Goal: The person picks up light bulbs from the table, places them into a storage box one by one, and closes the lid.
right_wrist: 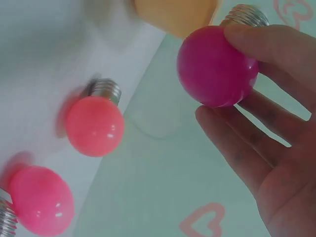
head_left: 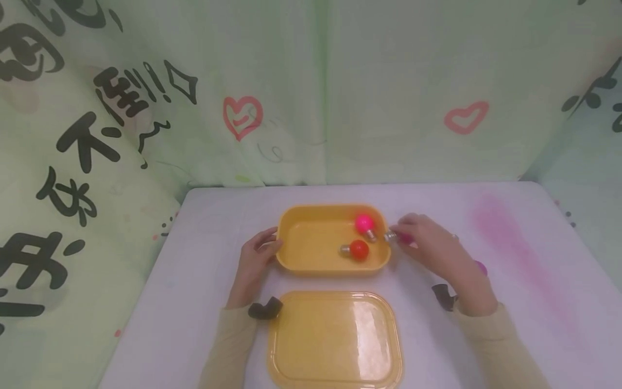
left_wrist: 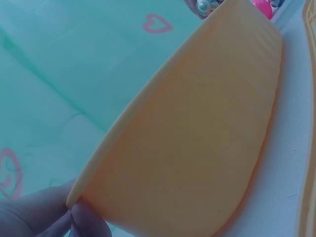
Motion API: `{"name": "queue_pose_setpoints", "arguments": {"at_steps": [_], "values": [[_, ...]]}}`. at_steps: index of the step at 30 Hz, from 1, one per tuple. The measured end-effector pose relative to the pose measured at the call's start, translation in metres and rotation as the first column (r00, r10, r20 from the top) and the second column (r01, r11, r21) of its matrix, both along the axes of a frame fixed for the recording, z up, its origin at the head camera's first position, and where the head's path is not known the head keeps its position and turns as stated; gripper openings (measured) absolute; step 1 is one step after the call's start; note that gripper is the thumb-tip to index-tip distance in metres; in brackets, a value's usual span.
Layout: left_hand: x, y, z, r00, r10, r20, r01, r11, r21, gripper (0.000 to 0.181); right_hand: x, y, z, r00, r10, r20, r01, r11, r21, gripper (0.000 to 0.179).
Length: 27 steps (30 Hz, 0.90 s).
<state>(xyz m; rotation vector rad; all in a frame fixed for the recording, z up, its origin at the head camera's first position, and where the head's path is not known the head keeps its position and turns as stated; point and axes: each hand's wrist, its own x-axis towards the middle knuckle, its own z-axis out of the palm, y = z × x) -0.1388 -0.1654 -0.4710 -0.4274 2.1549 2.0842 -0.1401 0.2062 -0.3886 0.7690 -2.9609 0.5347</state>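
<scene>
A yellow plastic container (head_left: 311, 267) stands on the table, holding a pink light bulb (head_left: 364, 223) and a red light bulb (head_left: 359, 250) in its right half. My left hand (head_left: 256, 258) pinches the container's left rim between thumb and fingers; the left wrist view shows this grip (left_wrist: 44, 212) at the rim's corner. In my right hand (head_left: 432, 246) is a purple-magenta light bulb (right_wrist: 212, 69), gripped by thumb and fingers. Its silver screw base (head_left: 390, 236) points left and overlaps the container's right rim in the head view.
A yellow lid (head_left: 316, 340) lies flat in front of the container. Right of the container, a coral bulb (right_wrist: 95, 126) and a pink bulb (right_wrist: 42, 200) lie on the table. A magenta bulb (head_left: 481, 267) shows partly behind my right wrist. Printed curtains surround the white table (head_left: 218, 216).
</scene>
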Motion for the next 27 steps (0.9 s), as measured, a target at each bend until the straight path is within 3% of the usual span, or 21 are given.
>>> {"name": "queue_pose_setpoints", "arguments": {"at_steps": [18, 27], "values": [[0.0, 0.002, 0.001, 1.0, 0.013, -0.019, -0.012, 1.0, 0.013, 0.04, 0.004, -0.024, 0.007, 0.996, -0.043, 0.08, 0.044, 0.999, -0.014, 0.041], [0.0, 0.002, 0.001, 1.0, 0.008, -0.011, -0.008, 1.0, 0.005, 0.04, 0.003, -0.034, 0.002, 0.996, 0.009, 0.084, -0.007, 1.0, -0.027, 0.041]]}}
